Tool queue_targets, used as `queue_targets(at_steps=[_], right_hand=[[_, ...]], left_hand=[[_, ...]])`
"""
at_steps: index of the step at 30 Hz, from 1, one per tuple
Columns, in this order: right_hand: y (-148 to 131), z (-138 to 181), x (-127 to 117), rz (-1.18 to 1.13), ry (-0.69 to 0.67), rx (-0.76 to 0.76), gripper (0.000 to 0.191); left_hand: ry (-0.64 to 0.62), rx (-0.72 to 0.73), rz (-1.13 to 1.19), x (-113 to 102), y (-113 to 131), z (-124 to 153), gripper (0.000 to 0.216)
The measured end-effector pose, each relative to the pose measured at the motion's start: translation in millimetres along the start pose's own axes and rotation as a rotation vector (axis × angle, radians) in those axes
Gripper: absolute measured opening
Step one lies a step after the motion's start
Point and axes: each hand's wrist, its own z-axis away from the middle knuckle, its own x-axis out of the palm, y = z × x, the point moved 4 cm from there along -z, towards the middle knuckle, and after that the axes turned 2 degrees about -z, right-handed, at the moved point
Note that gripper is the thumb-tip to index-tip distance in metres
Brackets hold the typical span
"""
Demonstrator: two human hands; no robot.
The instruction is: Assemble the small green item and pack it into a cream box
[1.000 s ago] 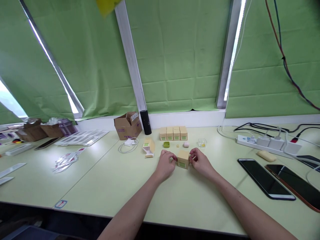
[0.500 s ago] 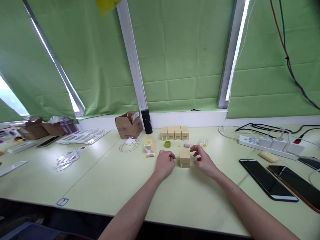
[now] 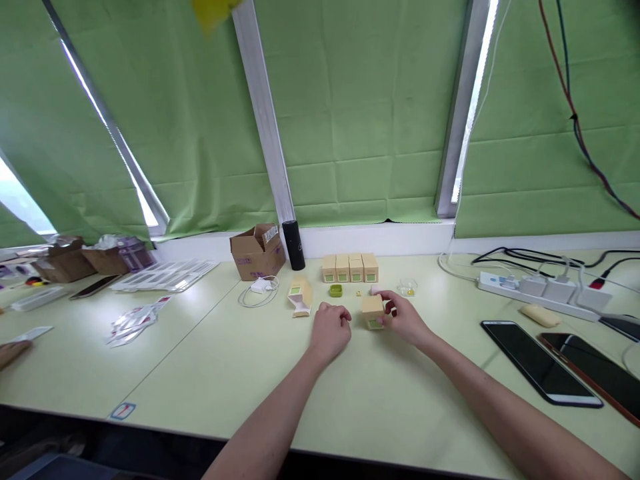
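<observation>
The right hand [image 3: 404, 321] masks the three o'clock side of the box [image 3: 372, 308], fingertips unseen. The left hand [image 3: 330, 328], at the box's nine o'clock, curls its fingers out of sight. A speck [image 3: 359, 292] at eleven o'clock is too small to identify. The brown phone [image 3: 597, 368] runs off the right edge; a yellow scrap [image 3: 215, 10] is cropped at top.
</observation>
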Motion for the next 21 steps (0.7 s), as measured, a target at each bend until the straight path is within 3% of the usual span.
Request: queue_targets(at_steps=[5, 10, 21], right_hand=[[1, -50, -45, 0.153, 0.224, -0.006, 0.054], [9, -99, -82, 0.289, 0.323, 0.059, 0.048], [36, -138, -80, 0.562, 0.194, 0.132, 0.044]], left_hand=[[-0.034, -0.022, 0.009, 1, 1, 1, 0.026], [-0.045, -0.056, 0.013, 1, 3, 2, 0.027], [-0.037, -0.053, 0.017, 6, 0, 1, 0.027]])
